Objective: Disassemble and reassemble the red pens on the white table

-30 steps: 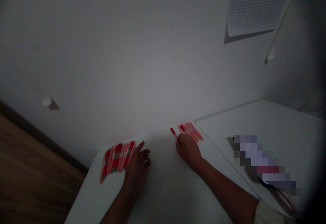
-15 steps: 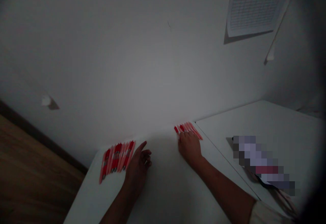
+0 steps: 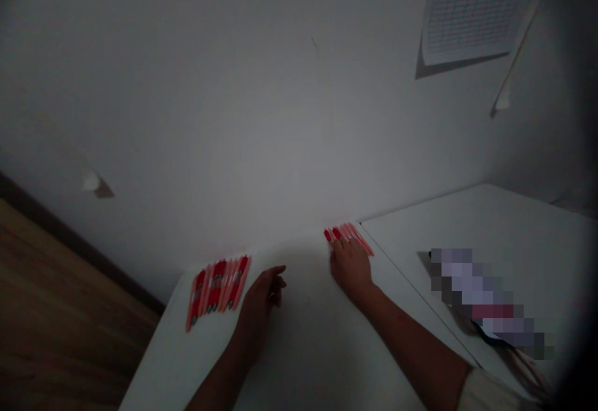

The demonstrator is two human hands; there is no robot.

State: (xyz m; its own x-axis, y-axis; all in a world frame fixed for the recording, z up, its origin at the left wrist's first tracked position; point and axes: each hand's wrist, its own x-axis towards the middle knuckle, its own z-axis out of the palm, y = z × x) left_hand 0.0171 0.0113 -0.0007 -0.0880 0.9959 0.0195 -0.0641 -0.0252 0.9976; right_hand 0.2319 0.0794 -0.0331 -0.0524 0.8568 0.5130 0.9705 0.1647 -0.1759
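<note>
My left hand (image 3: 260, 302) hovers over the white table, just right of a row of red and pink pens (image 3: 215, 286). Its fingers are apart and loosely bent, with nothing in them. Those pens lie side by side, their tips pointing toward me. Farther right, a second row of red and pink pens (image 3: 355, 234) lies close to the wall. My right hand (image 3: 351, 269) rests over the near ends of this row, back of the hand up, fingers bent down and close together. Its fingertips, and whatever they may grip, are hidden.
The white table (image 3: 299, 361) meets the wall (image 3: 261, 118) behind both rows. A seam runs right of my right arm. Beyond it lies a blurred-out item (image 3: 486, 305) with a strap. A printed sheet (image 3: 471, 18) hangs upper right; a wooden panel (image 3: 60, 311) stands lower left.
My left hand has shifted slightly right, away from the left row, and its index finger points more sideways. The right hand stays at its row. The whole view has moved a little.
</note>
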